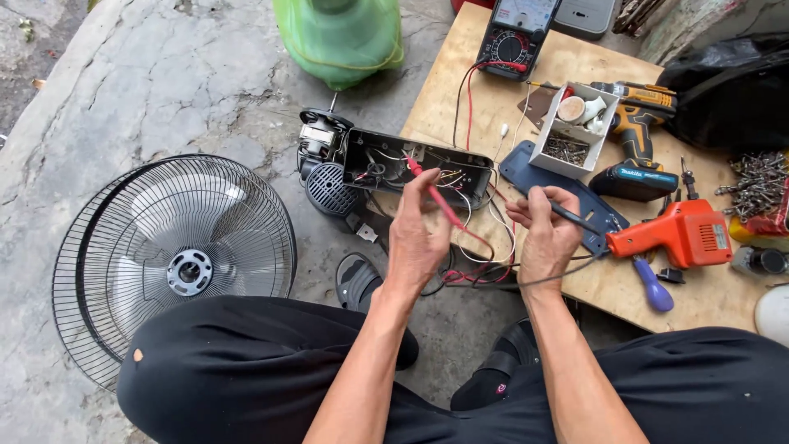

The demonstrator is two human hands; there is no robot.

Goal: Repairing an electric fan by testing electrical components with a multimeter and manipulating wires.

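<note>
Squatting over the concrete floor (164,90), the person reaches both forearms forward from the knees, elbows bent and wrists lifted. The left hand (417,238) is raised palm-away, fingers curled closed around the red probe (436,197), pinched like a pen; its tip points up and left into the open black fan housing (415,168), which lies on the floor against the counter's edge with thin wires spilling out. The right hand (546,234) sits just to the right, near but apart from the left, fingers folded shut on the black probe (571,215), whose body slants down and right over the blue plastic cover (534,174) on the plywood counter (608,284). Red and black leads loop below both hands and run up to the multimeter (516,33) at the counter's far edge. A fan motor (320,140) rests beside the housing's left end. Well to the left lies the wire fan guard (177,255). On the counter, right of the hands, are an orange soldering gun (682,234), a cordless drill (637,136) and a white box of screws (567,131).
</note>
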